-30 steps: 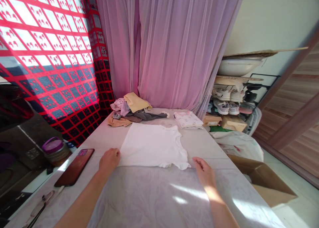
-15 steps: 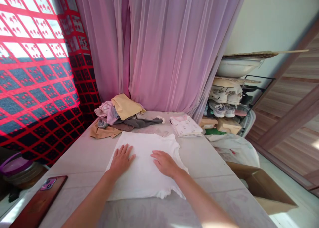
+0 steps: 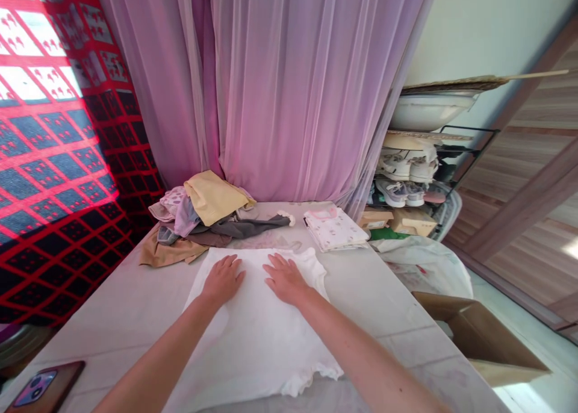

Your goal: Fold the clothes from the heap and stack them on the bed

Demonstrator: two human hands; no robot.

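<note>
The white garment [image 3: 257, 335] lies spread out on the table [image 3: 388, 316]. Both hands rest palm-down on its far part, the left hand [image 3: 223, 279] and the right hand [image 3: 284, 277] each with fingers slightly apart, gripping nothing. Beyond the garment to the left is a heap of clothes [image 3: 212, 199]; beyond it to the right, a folded printed stack [image 3: 336, 227]. Left of the garment, at the near edge, lies a phone [image 3: 45, 389]. Behind the garment hang purple curtains [image 3: 289, 88]; to its right, off the table, stand a shoe rack [image 3: 406, 154] and an open cardboard box [image 3: 478, 335].
</note>
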